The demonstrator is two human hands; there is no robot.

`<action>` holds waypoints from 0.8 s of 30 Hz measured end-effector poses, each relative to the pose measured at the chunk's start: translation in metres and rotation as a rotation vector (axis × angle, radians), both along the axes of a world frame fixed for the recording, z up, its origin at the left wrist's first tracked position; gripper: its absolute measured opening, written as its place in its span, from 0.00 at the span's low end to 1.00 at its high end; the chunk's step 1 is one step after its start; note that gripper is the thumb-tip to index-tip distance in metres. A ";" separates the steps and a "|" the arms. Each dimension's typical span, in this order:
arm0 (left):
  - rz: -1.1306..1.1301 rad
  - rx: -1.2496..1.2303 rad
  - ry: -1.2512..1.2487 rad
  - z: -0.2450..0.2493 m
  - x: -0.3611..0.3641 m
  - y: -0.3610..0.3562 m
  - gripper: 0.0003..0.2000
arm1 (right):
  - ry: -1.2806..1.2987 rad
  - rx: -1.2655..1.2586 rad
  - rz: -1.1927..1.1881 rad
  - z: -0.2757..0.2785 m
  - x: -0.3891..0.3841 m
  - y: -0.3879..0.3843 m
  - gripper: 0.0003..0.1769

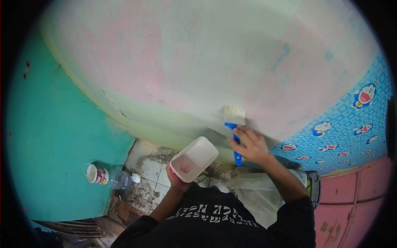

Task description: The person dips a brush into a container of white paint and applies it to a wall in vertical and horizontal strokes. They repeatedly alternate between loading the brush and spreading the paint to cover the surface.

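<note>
My right hand (252,145) is closed around the blue handle of a paintbrush (235,118). The brush's pale bristles touch the wall (186,70), which carries uneven whitish paint over pink and greenish patches. In my left hand (175,178) is a pale rectangular plastic container (197,155), held tilted at waist height. A reddish mark shows inside it near the lower end. Most of my left fingers are hidden behind the container.
A teal wall (62,136) stands at the left, with a small paint bucket (97,174) and a clear plastic bottle (120,180) below. Dirty floor tiles (144,170) show. Blue cartoon wallpaper (335,136), a pink panel (351,198) and a translucent plastic sheet (258,190) are on the right.
</note>
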State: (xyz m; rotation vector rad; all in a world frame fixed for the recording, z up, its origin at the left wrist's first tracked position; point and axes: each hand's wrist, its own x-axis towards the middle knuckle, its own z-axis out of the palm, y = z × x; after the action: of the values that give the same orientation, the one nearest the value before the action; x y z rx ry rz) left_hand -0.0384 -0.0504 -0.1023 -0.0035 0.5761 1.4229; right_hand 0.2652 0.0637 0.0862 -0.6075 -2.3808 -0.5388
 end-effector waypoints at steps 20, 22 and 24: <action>-0.141 0.042 0.007 0.024 0.001 0.023 0.41 | 0.482 0.657 -0.216 0.283 0.078 0.011 0.13; -0.151 0.052 -0.029 0.016 -0.004 0.024 0.42 | 0.244 0.578 -0.483 0.225 0.055 -0.003 0.18; -0.159 0.050 -0.051 0.016 -0.009 0.023 0.43 | 0.136 0.438 -0.290 0.160 0.037 -0.005 0.20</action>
State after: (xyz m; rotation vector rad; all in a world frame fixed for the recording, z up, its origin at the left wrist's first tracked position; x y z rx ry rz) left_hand -0.0479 -0.0271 -0.0863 0.0445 0.4879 1.2789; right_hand 0.3019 0.0589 0.2458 -0.7603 -1.9685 -1.0727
